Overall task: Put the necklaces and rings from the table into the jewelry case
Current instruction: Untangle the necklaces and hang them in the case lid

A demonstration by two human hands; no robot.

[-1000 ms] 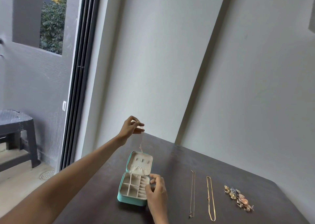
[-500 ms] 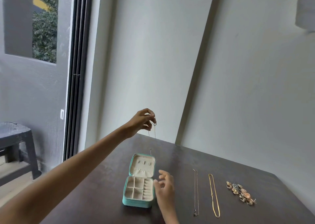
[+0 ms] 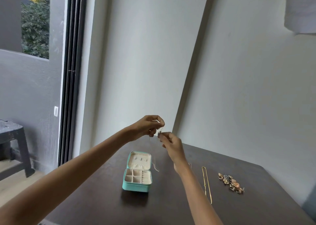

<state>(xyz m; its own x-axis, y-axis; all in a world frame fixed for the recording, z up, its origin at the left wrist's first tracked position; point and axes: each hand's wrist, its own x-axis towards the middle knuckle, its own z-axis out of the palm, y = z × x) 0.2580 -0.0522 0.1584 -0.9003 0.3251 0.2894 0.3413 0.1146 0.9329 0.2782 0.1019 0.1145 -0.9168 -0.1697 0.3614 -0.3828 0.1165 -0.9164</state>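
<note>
A teal jewelry case (image 3: 137,186) lies open on the dark table (image 3: 102,199), cream compartments showing. High above it, my left hand (image 3: 148,126) pinches the top of a thin necklace (image 3: 154,165) that dangles down beside the case's lid. My right hand (image 3: 171,143) pinches the same chain just below my left fingers. A gold necklace (image 3: 206,184) lies straight on the table to the right. Further right sits a cluster of rings (image 3: 230,183). My right forearm hides the silver necklace that lay beside the gold one.
White walls (image 3: 239,87) meet in a corner behind the table. A sliding door frame (image 3: 71,70) stands at left, with a dark stool (image 3: 13,142) outside it. The table's right edge runs close past the rings.
My right hand rose from beside the case to meet my left hand at the chain. The left hand shifted slightly right. The view tilted a little.
</note>
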